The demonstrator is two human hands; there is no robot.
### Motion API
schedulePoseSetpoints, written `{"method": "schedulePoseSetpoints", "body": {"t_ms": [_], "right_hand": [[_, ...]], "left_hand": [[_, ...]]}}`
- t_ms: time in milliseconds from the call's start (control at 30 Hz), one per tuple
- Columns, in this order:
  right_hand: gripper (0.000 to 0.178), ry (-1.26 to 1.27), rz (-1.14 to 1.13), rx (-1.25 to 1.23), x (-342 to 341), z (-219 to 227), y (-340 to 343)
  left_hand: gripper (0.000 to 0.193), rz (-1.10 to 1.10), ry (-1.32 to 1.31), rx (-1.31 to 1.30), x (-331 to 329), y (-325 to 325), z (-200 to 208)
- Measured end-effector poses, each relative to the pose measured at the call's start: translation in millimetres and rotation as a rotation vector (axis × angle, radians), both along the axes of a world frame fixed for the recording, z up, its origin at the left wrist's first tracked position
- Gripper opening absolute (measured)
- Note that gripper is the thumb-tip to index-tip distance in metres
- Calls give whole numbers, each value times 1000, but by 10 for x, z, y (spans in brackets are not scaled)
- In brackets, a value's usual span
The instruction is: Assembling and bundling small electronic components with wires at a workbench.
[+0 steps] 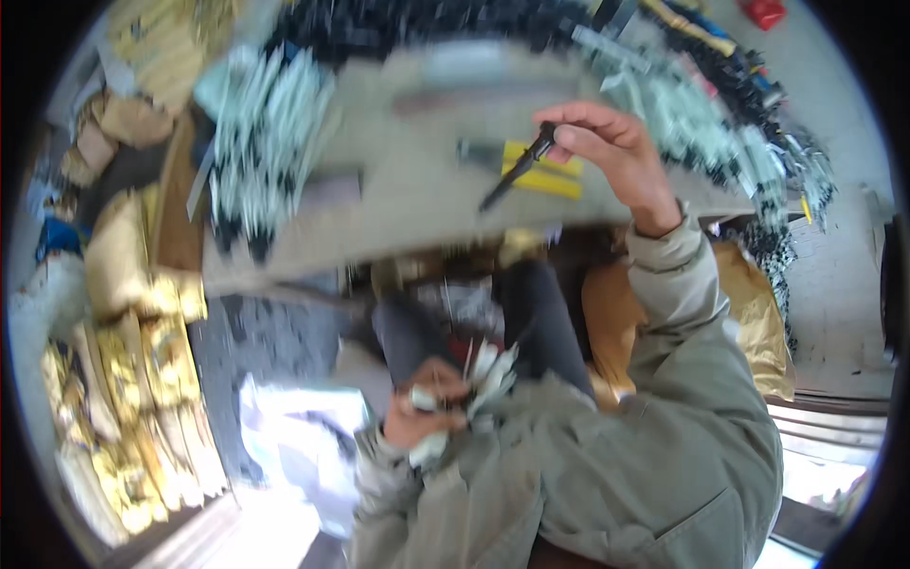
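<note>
Raised over the worktable (398, 223), my right hand (607, 147) pinches one end of a slim black piece (517, 177) between thumb and fingers. The piece hangs at a slant, its narrower tip down to the left. Its exact kind is unclear. Low in my lap, my left hand (424, 408) is closed around a small bunch of pale greenish-white strips (493, 375), possibly plastic sleeves, which fan out from the fingers; blur hides their detail. Behind the black piece, a flat item with yellow bands (555, 180) rests on the table.
Pale strips with dark ends lie in a left pile (265, 133) and a right pile (682, 123). A mass of black pieces (417, 24) covers the table's far side. Yellowish packages (133, 379) are stacked at left. A brown bag (749, 313) stands by my right arm.
</note>
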State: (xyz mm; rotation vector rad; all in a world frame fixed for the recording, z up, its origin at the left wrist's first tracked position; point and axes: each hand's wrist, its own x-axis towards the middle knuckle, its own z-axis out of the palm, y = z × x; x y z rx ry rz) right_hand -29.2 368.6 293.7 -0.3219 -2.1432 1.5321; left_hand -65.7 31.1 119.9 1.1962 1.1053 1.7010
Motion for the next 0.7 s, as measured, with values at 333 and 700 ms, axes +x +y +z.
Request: {"method": "schedulePoseSetpoints", "body": {"t_ms": [333,700], "right_hand": [[22,-12,956,-1,425,-314,-1026],[67,34,971,-1007,1026,-1187,-1404]], "left_hand": [[27,9,-27,-190,368,-49,539],[33,210,59,-74,605,-139,492]]}}
